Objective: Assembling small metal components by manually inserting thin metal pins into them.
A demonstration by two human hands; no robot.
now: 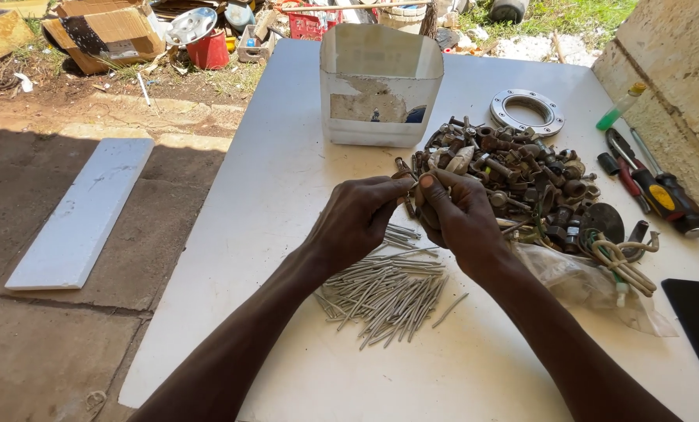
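Working over a white table (287, 195), both hands meet at the near edge of a heap of rusty nuts, bolts and fittings (521, 180). Left hand (355, 220): fingers curled in, tips pinched on a small dark metal piece (409, 186); exact kind too small to tell. Right hand (460, 219): fingers bent around the same piece from the other side, thumb on top, hand closed. Just under the wrists lies a loose pile of thin grey nails (388, 293), fanned toward the viewer. Behind the heap stands a cut-open white plastic container (380, 82), squarish, with a torn patch of label on its front, pale with a small blue corner. Flat metal ring flange (527, 112) right of it. Far right edge: pliers and screwdrivers with red and black handles (654, 191). Crumpled clear plastic bag (591, 285) beside the right forearm. Brown cardboard box (107, 31) on the ground, upper left.
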